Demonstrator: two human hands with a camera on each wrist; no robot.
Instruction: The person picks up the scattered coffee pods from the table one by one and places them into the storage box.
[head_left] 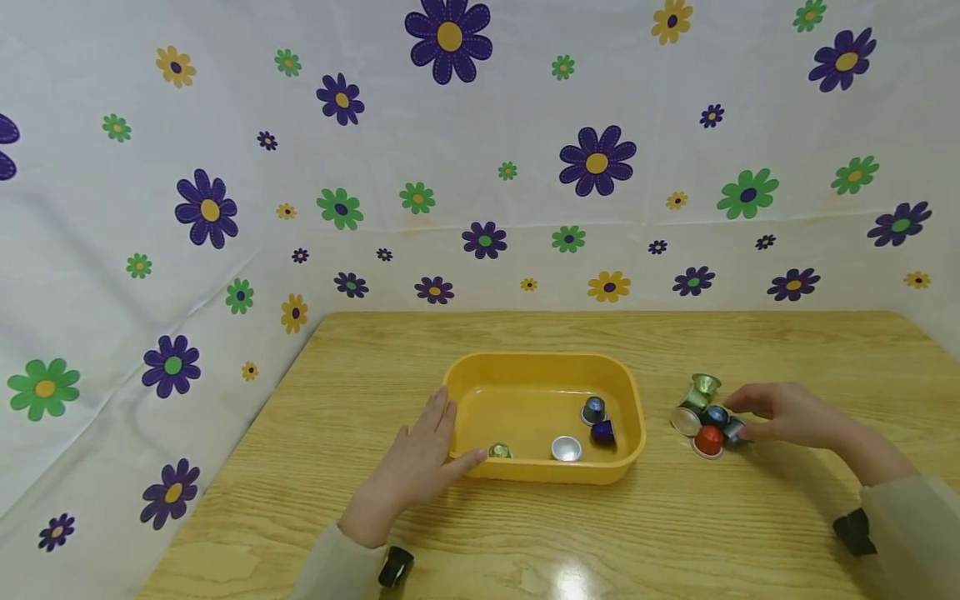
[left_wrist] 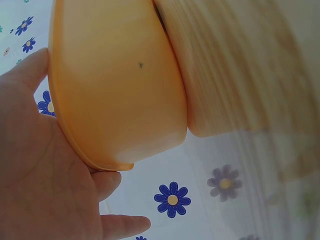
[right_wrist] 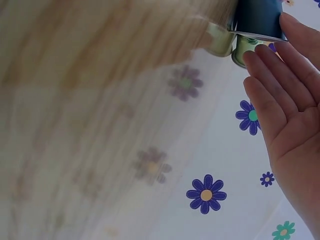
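A yellow plastic tub (head_left: pixel 543 472) stands on the table with several coffee capsules in it: a green one (head_left: pixel 500 451), one with its silver lid up (head_left: pixel 566 448), a dark grey-blue one (head_left: pixel 594 409) and a deep blue one (head_left: pixel 602 432). My left hand (head_left: pixel 416 458) rests against the tub's left end, fingers straight along the rim. To the right of the tub lies a small pile of capsules, among them a red one (head_left: pixel 709 440). My right hand (head_left: pixel 798 417) reaches into the pile, thumb and fingers spread around a blue-grey capsule (head_left: pixel 735 431); a firm pinch does not show.
The pile also has green capsules (head_left: pixel 705 384), a pale lid-up one (head_left: pixel 685 421) and a dark blue one (head_left: pixel 716 415). Behind the wooden table (head_left: pixel 525 533) hangs a white flower-print cloth (head_left: pixel 465 158), which also covers the left side.
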